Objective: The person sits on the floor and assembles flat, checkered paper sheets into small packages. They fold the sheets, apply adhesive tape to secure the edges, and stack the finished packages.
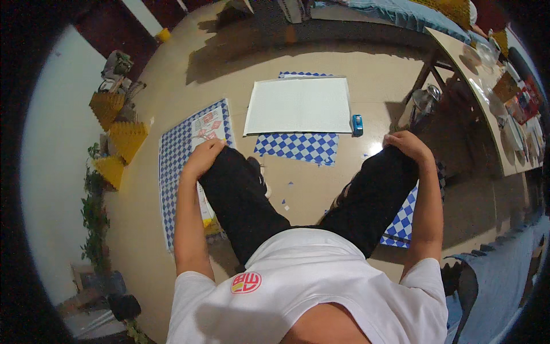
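Observation:
My left hand [205,156] rests on my left knee and my right hand [409,144] on my right knee. Both hold nothing, with the fingers laid over the black trousers. On the floor beyond my knees lies a white rectangular sheet [301,106]. It covers part of a blue-and-white checked sheet [298,149], which shows at its near and far edges. Beside the white sheet's right corner sits a small blue object [357,125], its kind unclear. Near my left hand lies a larger checked sheet [177,149] with a printed white panel.
Small blue and white scraps [287,204] lie between my feet. Another checked piece [405,221] is partly hidden by my right leg. A cluttered table [487,114] stands right, a bed with blue cloth [389,14] at the back. Yellow boxes [129,140] and plants line the left wall.

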